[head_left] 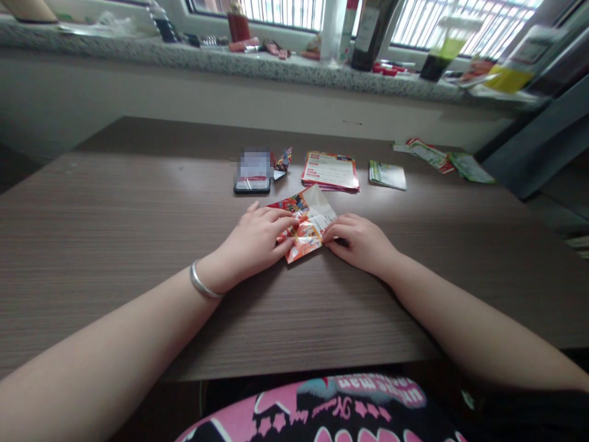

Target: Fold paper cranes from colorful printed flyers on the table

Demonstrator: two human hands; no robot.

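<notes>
A colourful printed sheet of paper [309, 233], red and orange with a pale part, lies folded on the table in front of me. My left hand [264, 233] rests on its left side, fingers stretched out and thumb apart, pressing it from above. At the right edge, my right hand [356, 241] pinches the paper between thumb and fingers. The fingers cover part of the sheet's print. Just beyond it stands a small folded paper piece [283, 161] with a similar colourful print.
Behind the sheet are a phone [252, 172], a stack of printed sheets [330, 170] and a smaller green-and-white stack [387, 175]. Green and red paper pieces [430, 155] lie at the back right. Bottles [368, 37] and small items line the stone windowsill [193, 58].
</notes>
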